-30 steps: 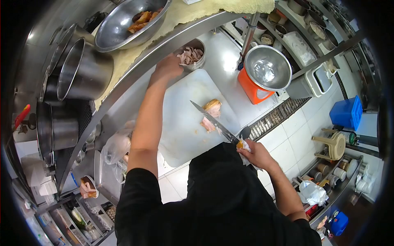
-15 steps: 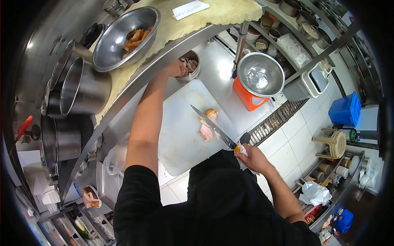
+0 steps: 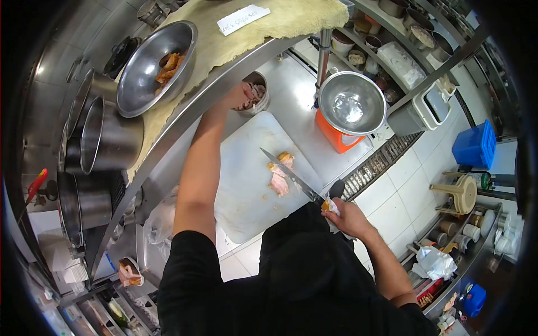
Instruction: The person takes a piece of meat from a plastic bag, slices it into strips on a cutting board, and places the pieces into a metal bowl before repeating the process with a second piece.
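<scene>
My left hand [image 3: 240, 95] is at the mouth of a round container [image 3: 263, 105] of cut meat, its fingertips partly hidden among the pieces. My right hand [image 3: 348, 218] is closed round the handle of a long knife [image 3: 300, 183], with a whitish cloth or wrap at the grip. The blade lies over the white cutting board [image 3: 241, 168], pointing up and left. Beside and partly under it sit pieces of pink meat [image 3: 278, 182] with a browned edge.
A steel bowl [image 3: 353, 103] rests on an orange scale [image 3: 337, 137] beyond the board. On the upper shelf stand a steel bowl [image 3: 131, 70] with browned pieces and a handwritten paper [image 3: 243, 19]. Deep pots [image 3: 112, 137] are at left.
The view has shifted slightly. My left hand has stayed at the container, its fingers a little differently placed over the meat. The knife remains over the board in my right hand.
</scene>
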Demonstrator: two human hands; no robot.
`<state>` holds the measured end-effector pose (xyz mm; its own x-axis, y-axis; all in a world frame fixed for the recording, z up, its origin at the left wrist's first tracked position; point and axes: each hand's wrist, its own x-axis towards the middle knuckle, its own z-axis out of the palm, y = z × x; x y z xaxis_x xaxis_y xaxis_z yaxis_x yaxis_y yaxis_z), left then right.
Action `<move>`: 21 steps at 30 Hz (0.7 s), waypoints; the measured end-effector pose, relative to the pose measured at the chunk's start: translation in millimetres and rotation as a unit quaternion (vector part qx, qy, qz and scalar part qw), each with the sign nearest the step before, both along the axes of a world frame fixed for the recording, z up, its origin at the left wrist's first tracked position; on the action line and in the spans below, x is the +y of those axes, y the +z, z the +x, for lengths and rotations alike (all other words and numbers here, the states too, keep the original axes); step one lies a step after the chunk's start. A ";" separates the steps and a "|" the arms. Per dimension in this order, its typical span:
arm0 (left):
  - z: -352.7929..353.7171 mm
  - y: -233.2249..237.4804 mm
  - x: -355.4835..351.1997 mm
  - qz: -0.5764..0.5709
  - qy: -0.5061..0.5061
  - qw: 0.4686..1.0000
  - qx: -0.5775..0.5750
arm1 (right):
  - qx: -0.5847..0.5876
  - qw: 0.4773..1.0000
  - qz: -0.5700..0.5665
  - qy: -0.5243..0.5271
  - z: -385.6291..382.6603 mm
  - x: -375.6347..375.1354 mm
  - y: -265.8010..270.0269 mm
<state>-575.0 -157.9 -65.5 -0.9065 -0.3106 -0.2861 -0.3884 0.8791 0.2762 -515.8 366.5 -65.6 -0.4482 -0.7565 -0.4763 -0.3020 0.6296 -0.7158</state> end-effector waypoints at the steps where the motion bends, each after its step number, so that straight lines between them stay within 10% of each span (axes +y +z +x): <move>1: 1.7 6.6 3.3 0.027 -0.008 0.999 -0.014 | 0.004 1.000 -0.001 0.002 -1.6 -0.4 0.8; 21: 15.3 -18.0 1.7 0.089 0.003 0.994 0.055 | 0.010 1.000 -0.006 0.006 -0.7 -2.2 -0.4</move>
<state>-559.7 -156.3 -83.5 -0.9334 -0.2700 -0.2362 -0.3528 0.8097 0.4689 -516.5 364.3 -66.0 -0.4476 -0.7682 -0.4577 -0.3245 0.6165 -0.7174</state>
